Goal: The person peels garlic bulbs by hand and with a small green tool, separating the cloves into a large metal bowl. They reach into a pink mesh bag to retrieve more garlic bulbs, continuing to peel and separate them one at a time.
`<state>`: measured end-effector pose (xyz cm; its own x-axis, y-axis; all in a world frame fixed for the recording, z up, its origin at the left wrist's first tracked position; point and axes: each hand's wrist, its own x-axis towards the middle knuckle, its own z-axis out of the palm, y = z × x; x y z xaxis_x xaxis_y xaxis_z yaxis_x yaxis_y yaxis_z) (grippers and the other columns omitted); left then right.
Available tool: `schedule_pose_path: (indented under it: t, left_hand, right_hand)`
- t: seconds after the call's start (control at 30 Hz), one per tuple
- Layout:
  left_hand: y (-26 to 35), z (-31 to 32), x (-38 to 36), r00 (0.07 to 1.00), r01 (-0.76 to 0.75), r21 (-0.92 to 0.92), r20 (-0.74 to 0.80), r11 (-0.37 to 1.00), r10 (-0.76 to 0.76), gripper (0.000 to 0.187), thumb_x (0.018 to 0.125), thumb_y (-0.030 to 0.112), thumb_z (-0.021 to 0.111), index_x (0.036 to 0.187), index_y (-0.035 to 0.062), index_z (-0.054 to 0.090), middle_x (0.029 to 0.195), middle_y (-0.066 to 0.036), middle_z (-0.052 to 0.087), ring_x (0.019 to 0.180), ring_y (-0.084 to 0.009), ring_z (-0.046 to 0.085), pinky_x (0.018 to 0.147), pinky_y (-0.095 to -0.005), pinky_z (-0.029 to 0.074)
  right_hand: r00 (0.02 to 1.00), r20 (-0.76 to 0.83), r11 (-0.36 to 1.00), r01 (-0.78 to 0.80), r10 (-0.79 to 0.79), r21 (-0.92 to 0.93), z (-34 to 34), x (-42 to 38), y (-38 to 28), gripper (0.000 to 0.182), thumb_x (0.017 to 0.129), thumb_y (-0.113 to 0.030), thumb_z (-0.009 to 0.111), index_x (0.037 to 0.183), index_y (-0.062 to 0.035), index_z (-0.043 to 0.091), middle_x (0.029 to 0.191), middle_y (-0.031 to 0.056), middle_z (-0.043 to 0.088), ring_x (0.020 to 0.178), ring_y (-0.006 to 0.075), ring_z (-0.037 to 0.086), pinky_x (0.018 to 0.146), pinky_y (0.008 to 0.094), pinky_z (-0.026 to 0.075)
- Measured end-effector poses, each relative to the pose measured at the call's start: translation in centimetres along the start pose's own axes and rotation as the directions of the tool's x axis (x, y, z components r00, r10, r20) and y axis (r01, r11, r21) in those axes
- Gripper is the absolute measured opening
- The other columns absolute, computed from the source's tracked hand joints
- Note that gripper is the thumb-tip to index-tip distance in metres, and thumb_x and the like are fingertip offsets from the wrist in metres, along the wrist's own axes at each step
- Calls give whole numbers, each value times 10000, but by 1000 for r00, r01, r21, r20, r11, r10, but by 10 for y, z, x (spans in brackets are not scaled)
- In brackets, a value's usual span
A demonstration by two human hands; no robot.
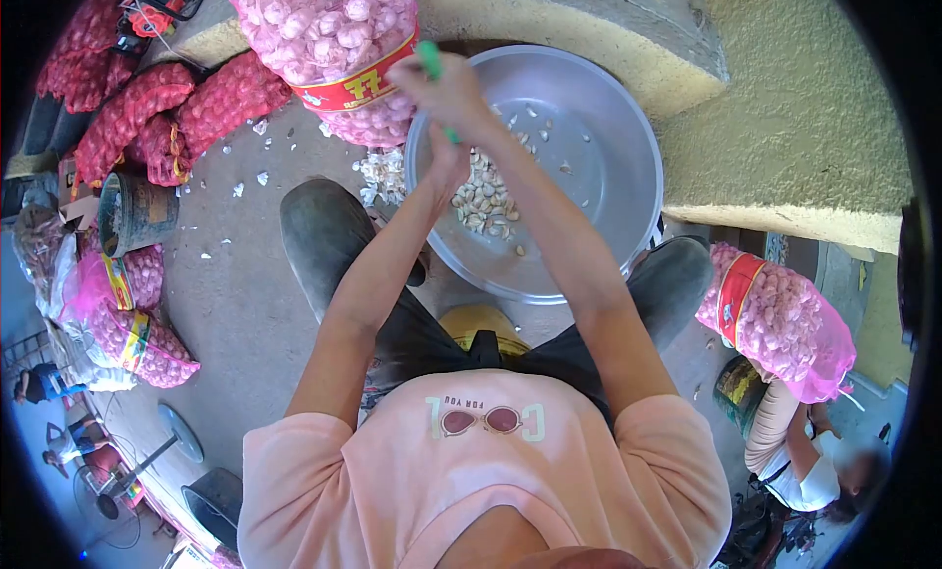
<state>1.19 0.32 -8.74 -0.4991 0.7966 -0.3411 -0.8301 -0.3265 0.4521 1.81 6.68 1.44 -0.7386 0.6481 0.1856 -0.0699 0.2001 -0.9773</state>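
Observation:
My right hand [451,93] is closed around a slim green stick-like tool [429,59]. One end of the tool shows above the hand, the other below it; its kind I cannot make out. Just below, my left hand [450,162] is closed near the tool's lower end, over the left rim of a large grey basin [613,167]. Whatever its fingers grip is hidden. Loose garlic cloves [486,191] lie heaped at the basin's left side, with a few scattered across its bottom. A full pink mesh sack of garlic bulbs [329,25] stands against the basin, upper left.
Garlic skins [381,177] lie left of the basin. Red mesh sacks [231,98], a dark bucket [137,214] and a fan [179,434] stand to the left. A concrete ledge [579,29] borders the basin's far side. At right are another garlic sack [775,309] and a seated person [810,461].

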Motion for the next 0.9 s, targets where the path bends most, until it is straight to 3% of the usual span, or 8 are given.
schedule_pose_path:
  t: [0.07,0.13,0.27,0.47,0.57,0.63,0.83,0.9]
  left_hand:
    - [-3,0,12,982,-180,447,37,876,183,156,890,83,615,1025,10,590,961,-66,610,801,-122,622,740,-282,574]
    - [-2,14,8,984,-175,379,34,909,175,128,887,74,616,997,8,602,919,-52,620,779,-102,617,707,-258,572]
    - [-2,32,-1,977,-213,502,125,838,173,88,906,68,585,975,16,599,921,-38,615,799,-103,616,708,-258,569]
    - [-2,46,-9,953,-284,479,239,830,189,32,900,49,584,900,18,573,888,-28,592,776,-84,600,689,-253,575]
    - [4,50,-13,966,-237,444,197,864,164,29,904,44,575,909,22,557,898,-34,590,793,-92,601,704,-267,579]
    - [9,56,-15,972,-211,446,187,870,140,29,905,40,570,920,23,553,904,-37,588,802,-97,602,714,-276,581]
    - [17,55,-11,979,-180,467,171,866,111,55,902,41,567,950,21,549,907,-49,587,808,-118,609,725,-294,584]
    - [19,50,-7,982,-170,460,154,871,110,103,893,54,579,982,11,550,904,-59,592,815,-135,611,717,-296,578]
  right_hand:
    - [994,-96,998,-55,56,14,-44,-4,7,387,752,-357,744,949,-28,694,718,115,672,597,165,643,577,298,505]
    - [989,-106,961,-123,100,-248,-84,-18,13,398,757,-345,746,1006,-41,688,762,125,676,640,170,642,615,310,504]
    - [987,-60,870,-159,148,-467,-113,-47,30,395,774,-333,736,1020,-29,681,791,133,670,700,173,640,656,327,497]
    - [971,-96,950,-234,218,-208,-108,-64,35,272,836,-258,672,937,-6,652,740,103,641,639,163,599,600,331,469]
    - [929,-157,942,-334,336,40,-100,-68,19,184,881,-200,612,946,-28,626,715,53,603,539,112,519,488,282,412]
    - [913,-73,871,-357,402,338,-101,-66,5,159,923,-163,575,1009,-30,581,727,22,541,483,39,409,402,209,328]
    - [894,50,794,-420,445,439,-121,-65,11,148,907,-183,587,986,-59,591,674,7,536,486,46,420,409,199,308]
    - [890,57,825,-443,453,351,-125,-64,15,159,917,-198,576,982,-55,605,651,-10,513,484,38,397,417,205,305]
